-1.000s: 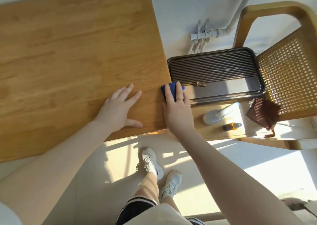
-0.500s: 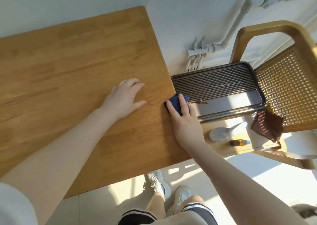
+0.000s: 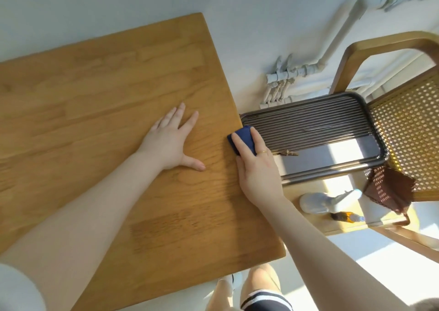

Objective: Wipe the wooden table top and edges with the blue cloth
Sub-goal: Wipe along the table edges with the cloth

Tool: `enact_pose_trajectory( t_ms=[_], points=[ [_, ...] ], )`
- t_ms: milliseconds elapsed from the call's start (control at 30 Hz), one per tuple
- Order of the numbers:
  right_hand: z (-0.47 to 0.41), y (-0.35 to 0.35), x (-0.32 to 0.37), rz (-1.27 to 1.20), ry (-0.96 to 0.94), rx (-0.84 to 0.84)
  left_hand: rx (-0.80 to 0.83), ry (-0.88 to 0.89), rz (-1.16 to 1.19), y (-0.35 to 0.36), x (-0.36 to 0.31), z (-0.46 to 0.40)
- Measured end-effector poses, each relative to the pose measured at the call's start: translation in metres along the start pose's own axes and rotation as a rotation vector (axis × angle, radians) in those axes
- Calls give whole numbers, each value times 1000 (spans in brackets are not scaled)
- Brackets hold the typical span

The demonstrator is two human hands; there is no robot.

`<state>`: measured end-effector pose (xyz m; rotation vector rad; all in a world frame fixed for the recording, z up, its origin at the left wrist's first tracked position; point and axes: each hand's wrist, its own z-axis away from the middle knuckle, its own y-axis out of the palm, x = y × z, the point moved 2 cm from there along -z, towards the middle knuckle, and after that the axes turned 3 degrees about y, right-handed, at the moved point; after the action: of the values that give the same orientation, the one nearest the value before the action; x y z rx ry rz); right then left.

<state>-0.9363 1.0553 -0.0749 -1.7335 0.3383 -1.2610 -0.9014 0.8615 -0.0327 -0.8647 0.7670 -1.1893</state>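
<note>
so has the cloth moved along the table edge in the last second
Yes. The cloth under the right hand has slid along the table edge away from the near corner, towards the tray's far end.

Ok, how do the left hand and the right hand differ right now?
The left hand lies flat on the wooden table top, fingers spread, holding nothing; the right hand presses the blue cloth. The left hand sits inboard on the top; the right hand works at the table's right edge, beside the dark ribbed tray. Both are palm-down.
</note>
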Motion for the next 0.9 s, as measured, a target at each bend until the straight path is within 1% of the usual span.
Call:
enact_pose_trajectory(
  t_ms=[67, 133, 167, 233, 267, 400, 467, 533, 600, 733, 800, 900],
  points=[
    [-39, 3, 2, -125, 75, 40, 10, -7, 22, 1, 2, -1],
    [-80, 7, 1, -311, 125, 106, 19, -11, 50, 3, 2, -1],
    [-94, 8, 0, -391, 132, 140, 29, -17, 67, 3, 1, 0],
    [-102, 8, -3, -467, 121, 186, 41, -34, 84, -2, -1, 0],
    [-95, 7, -6, -469, 103, 204, 24, -47, 89, -8, -3, -3],
    [-43, 0, -14, -451, 34, 250, -141, -138, 120, -35, -9, -29],
    [-45, 0, -18, -414, 14, 230, -168, -154, 73, -47, -11, -46],
    [-72, 6, -17, -354, 16, 218, -180, -173, 73, -57, -8, -59],
    [-114, 16, -9, -354, 42, 221, -179, -205, 114, -63, -2, -70],
    [-183, 27, 4, -331, 68, 208, -71, -200, 64, -70, 5, -94],
    [-183, 27, 0, -362, 91, 233, -46, -186, 41, -76, 9, -106],
    [-159, 24, -6, -541, 39, 242, -49, -165, -15, -88, 18, -123]
  ],
)
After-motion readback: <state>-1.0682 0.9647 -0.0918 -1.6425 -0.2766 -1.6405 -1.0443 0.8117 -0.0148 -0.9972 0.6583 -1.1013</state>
